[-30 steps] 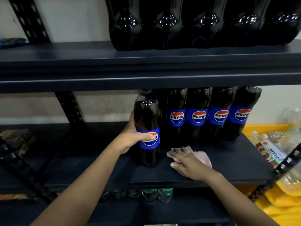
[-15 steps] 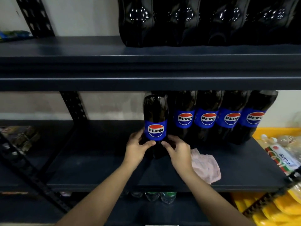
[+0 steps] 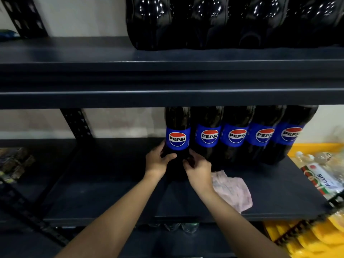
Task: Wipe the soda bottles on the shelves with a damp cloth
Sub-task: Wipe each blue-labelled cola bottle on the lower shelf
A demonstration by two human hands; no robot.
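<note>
Several dark Pepsi bottles with blue labels stand in a row at the back of the middle shelf point(image 3: 104, 198). The leftmost bottle point(image 3: 177, 138) stands upright in line with the others. My left hand point(image 3: 158, 161) grips its lower left side and my right hand point(image 3: 198, 169) grips its lower right side. A crumpled pink cloth point(image 3: 232, 190) lies on the shelf just right of my right wrist; neither hand touches it. More dark bottles point(image 3: 223, 23) stand on the upper shelf point(image 3: 74, 58).
A yellow crate point(image 3: 314, 148) with packed drinks sits at the right, beyond the shelf end. Small bottles point(image 3: 189, 227) show on the shelf below. A perforated black upright point(image 3: 78, 123) stands at the back left, with bare shelf to its right.
The leftmost bottle went from the shelf front back into the row. My right hand left the cloth and joined my left hand on the bottle's lower part.
</note>
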